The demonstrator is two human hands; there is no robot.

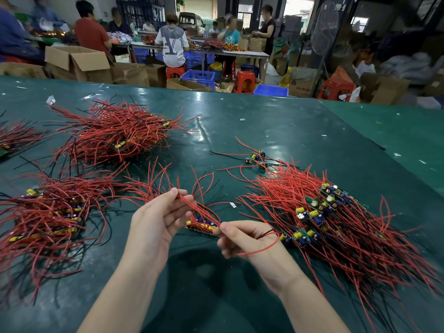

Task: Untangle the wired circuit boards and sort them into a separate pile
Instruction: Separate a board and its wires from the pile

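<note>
Right now a small bunch of circuit boards (203,224) hangs between the two hands, low over the green worktop (300,131), its red wires (199,206) arching up and fanning out to the left. The left hand (158,217) has thumb and fingers curled and pinching those red wires near their upper end. The right hand (242,239) pinches the edge of the boards between thumb and forefinger, and a single red wire (262,248) loops round across its fingers.

Just to the right lies a big heap of boards (319,212), yellow and blue parts showing, with red and black leads streaming toward the near right corner. Beyond it, a few loose boards (255,157) sit apart on the worktop. On the left is another pile (48,212), boards half buried under red wire, and farther back a third, bushier pile (115,135). A fourth bundle (14,138) peeks in at the far left edge. Small white scraps (51,100) dot the worktop.

Past the far edge, people (171,44) sit at tables among open cardboard boxes (79,61), blue crates (200,78) and red stools (243,81).
</note>
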